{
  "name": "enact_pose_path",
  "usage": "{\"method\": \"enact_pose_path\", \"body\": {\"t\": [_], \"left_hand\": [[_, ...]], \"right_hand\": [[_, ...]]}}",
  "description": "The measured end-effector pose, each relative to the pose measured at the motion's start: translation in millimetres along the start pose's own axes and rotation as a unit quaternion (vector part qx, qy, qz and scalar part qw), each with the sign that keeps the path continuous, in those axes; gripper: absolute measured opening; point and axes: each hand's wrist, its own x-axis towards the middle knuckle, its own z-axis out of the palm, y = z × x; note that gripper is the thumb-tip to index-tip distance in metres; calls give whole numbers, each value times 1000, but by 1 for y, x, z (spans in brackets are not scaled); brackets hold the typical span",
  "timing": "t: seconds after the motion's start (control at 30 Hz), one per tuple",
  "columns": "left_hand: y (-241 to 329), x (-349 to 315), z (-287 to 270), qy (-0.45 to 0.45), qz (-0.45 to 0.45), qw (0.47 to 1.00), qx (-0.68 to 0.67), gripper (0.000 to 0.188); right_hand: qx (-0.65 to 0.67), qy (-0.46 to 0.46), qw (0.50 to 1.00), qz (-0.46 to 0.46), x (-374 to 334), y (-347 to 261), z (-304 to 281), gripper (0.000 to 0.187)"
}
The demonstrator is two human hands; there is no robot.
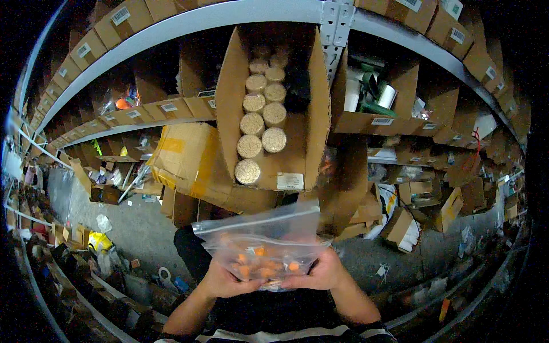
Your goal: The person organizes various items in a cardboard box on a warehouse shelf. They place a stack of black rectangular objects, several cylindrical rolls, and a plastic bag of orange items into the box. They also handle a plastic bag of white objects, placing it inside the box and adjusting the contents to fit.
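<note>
Between my two hands is a clear zip bag (pixel 269 251) with several small orange pieces inside, too blurred to name. My left hand (pixel 230 280) grips its lower left side, and my right hand (pixel 320 270) grips the lower right. Both thumbs lie on the front of the bag; the other fingers are hidden behind it. The bag's upper edge stands up, tilted away from me. Just beyond it, an open cardboard box (pixel 320 108) juts out from the shelf, with two rows of round, pale-topped cylinders (pixel 251 124) standing in it.
A taped cardboard box (pixel 183 154) hangs out left of the open one. Shelf bins to the right hold green and white rolls (pixel 387 96). A white metal shelf beam (pixel 206 23) crosses above. On the floor lie a yellow bag (pixel 100 241) and a box of white sheets (pixel 402 228).
</note>
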Motion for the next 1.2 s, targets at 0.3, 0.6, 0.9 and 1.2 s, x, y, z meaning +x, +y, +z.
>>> {"method": "enact_pose_path", "body": {"t": [0.3, 0.6, 0.9, 1.2], "left_hand": [[19, 1, 0, -26, -141, 969, -203, 94], [22, 19, 2, -10, -96, 981, -171, 106], [52, 58, -6, 69, -4, 995, -71, 89], [86, 154, -19, 77, -13, 949, -306, 60]], "right_hand": [[4, 52, 995, 81, -6, 7, 5, 87], [61, 92, 987, 116, -10, 9, -1, 82], [-22, 156, 983, 91, 31, -10, -12, 79], [45, 292, 948, -115, 81, -32, -35, 60]]}}
